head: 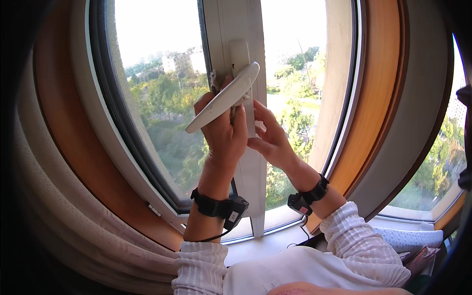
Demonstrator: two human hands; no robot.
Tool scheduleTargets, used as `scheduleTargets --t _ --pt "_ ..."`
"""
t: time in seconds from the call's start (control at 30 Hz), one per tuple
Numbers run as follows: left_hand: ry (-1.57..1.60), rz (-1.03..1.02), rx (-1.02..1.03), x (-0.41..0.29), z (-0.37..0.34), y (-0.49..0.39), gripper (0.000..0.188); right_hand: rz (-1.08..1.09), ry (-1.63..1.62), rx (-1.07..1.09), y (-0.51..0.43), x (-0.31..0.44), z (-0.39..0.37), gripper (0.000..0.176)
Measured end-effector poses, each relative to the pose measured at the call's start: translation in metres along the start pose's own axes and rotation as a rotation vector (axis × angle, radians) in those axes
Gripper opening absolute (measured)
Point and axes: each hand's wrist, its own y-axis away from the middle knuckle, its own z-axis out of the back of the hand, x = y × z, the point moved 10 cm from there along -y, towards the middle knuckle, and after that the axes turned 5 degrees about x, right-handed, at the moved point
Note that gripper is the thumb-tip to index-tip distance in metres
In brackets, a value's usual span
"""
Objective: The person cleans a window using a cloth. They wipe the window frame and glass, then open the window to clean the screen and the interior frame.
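A white window handle (pixel 225 96) slants across the middle of the view, its long lever tilted down to the left from an upright base plate (pixel 239 55) on the white sash frame. My left hand (pixel 225 129) is curled behind the lever, thumb up. Crumpled greyish-white material (pixel 241 99), perhaps a cloth or tissue, pokes out between its thumb and fingers. The lever hides part of that hand. At the lower end of the plate, my right hand (pixel 272 138) has its fingers apart, with fingertips at the plate's right edge.
An inward-tilted sash with an insect screen (pixel 166 129) is on the left, beside a beige curtain (pixel 92 228). Wooden trim (pixel 376 92) edges the right. Below lies a white windowsill (pixel 258 247); a pale-blue textured item (pixel 409 238) sits at the lower right. Both wrists carry black strapped devices (pixel 236 214) with cables.
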Motion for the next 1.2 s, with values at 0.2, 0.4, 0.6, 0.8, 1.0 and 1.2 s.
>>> scheduleTargets --t 0.2,0.4,0.6,0.8,1.0,1.2 --pt "-0.103 -0.081 0.190 -0.036 -0.006 0.044 0.051 0.016 -0.045 -0.033 0.007 0.004 0.007 0.085" --pt "-0.108 -0.352 0.084 -0.067 -0.002 0.038 0.041 -0.100 -0.255 -0.096 0.014 -0.006 0.012 0.074" --pt "-0.299 -0.242 -0.009 -0.060 -0.022 0.019 0.039 -0.110 -0.431 -0.076 0.023 -0.006 0.003 0.081" --pt "-0.001 0.069 -0.084 -0.022 0.005 0.026 0.034 0.005 -0.093 -0.069 0.020 0.005 0.006 0.088" --pt "-0.129 -0.149 -0.025 -0.054 0.010 0.030 0.034 0.060 -0.098 -0.096 0.026 0.008 0.004 0.080" --pt "-0.207 -0.148 0.077 -0.051 -0.003 0.014 0.037 0.068 -0.079 -0.082 0.027 0.008 0.002 0.075"
